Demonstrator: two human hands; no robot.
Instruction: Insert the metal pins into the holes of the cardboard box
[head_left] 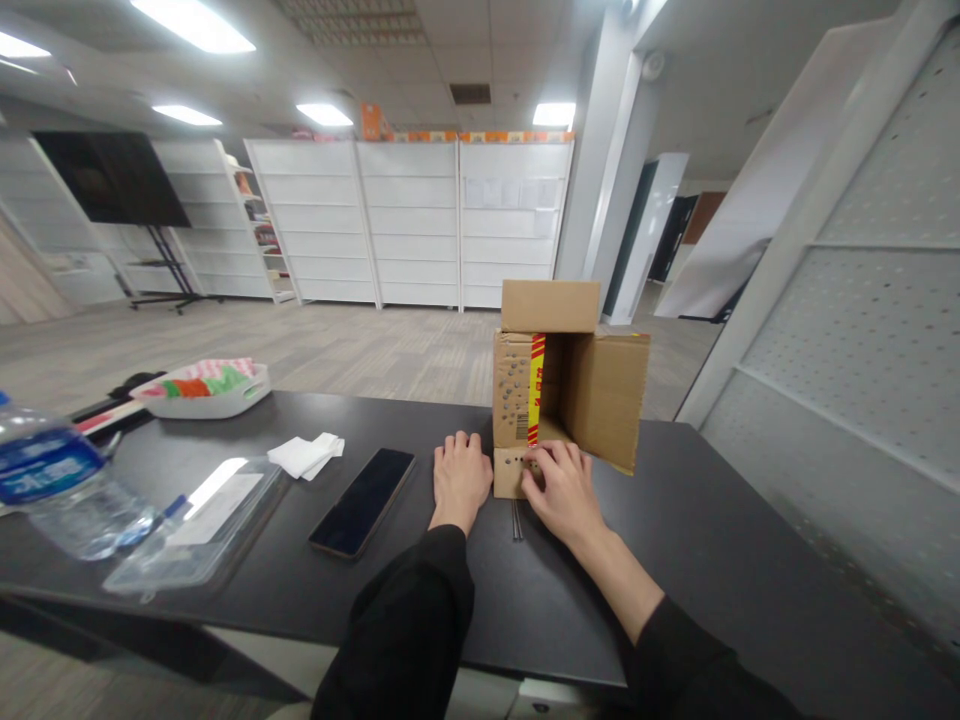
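Note:
A cardboard box [604,400] stands on the dark table with its near side open. On its left panel [511,385] are several small grey metal-looking spots beside a yellow-and-red tape strip [536,385]. More small dark spots dot the low front flap [507,480]. My right hand [564,490] is at this flap, thumb and index finger closed together at its surface; what they pinch is too small to tell. My left hand [460,475] rests palm down on the table just left of the box, fingers forward. Thin metal nail-like rods [517,522] lie below the flap.
Left of my hands are a black phone [362,502], white tissue [306,455], a clear plastic case [199,525] and a water bottle [64,485]. A white basket [206,400] with colourful contents sits at the table's far left edge. A perforated panel [847,400] stands at right.

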